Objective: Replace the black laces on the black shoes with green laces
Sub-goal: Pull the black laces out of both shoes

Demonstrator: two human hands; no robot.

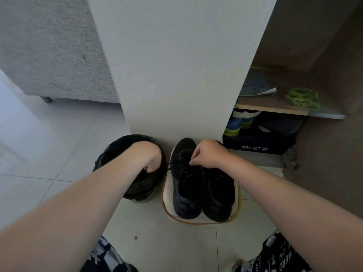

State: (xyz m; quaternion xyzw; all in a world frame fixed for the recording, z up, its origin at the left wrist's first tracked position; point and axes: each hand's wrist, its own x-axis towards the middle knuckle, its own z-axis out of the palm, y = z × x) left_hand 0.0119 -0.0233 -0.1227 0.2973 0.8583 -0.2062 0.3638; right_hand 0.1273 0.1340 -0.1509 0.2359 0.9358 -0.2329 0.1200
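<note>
Black shoes (186, 195), count two, are standing side by side on one white stool (166, 195) with tan edging, near the middle of the head view, toes pointing far toward the white panel (176, 65). The left shoe (185, 181) is sitting slightly farther than the right shoe (220, 195), and the two are touching along their inner sides.

Black lace (169, 167), one strand showing, is stretching from the left shoe's eyelets out to the left. How the right shoe is laced cannot be told in the dark upper.

Hands, count two, both bare:
- Left hand (152, 157) is hanging over the bin with its fingers curled down, pinching the outer end of the black lace.
- Right hand (209, 154) is resting over the far part of the shoes, fingers curled and fingertips pinching the lace at the left shoe's eyelets.

Green laces (302, 97), one loose bundle whose strands cannot be counted, are lying on the wooden shelf (271, 107) at the far right, well apart from the shoes.

Other items:
- Bin (115, 148), one, lined with a black bag, is standing just left of the stool.
- Dark shoebox (257, 143), one, is sitting under the shelf.
- Booklet (255, 86), one, is lying on the shelf left of the green laces.
- Grey sofa (49, 46), one, is standing at the far left on the tiled floor (59, 134).
</note>
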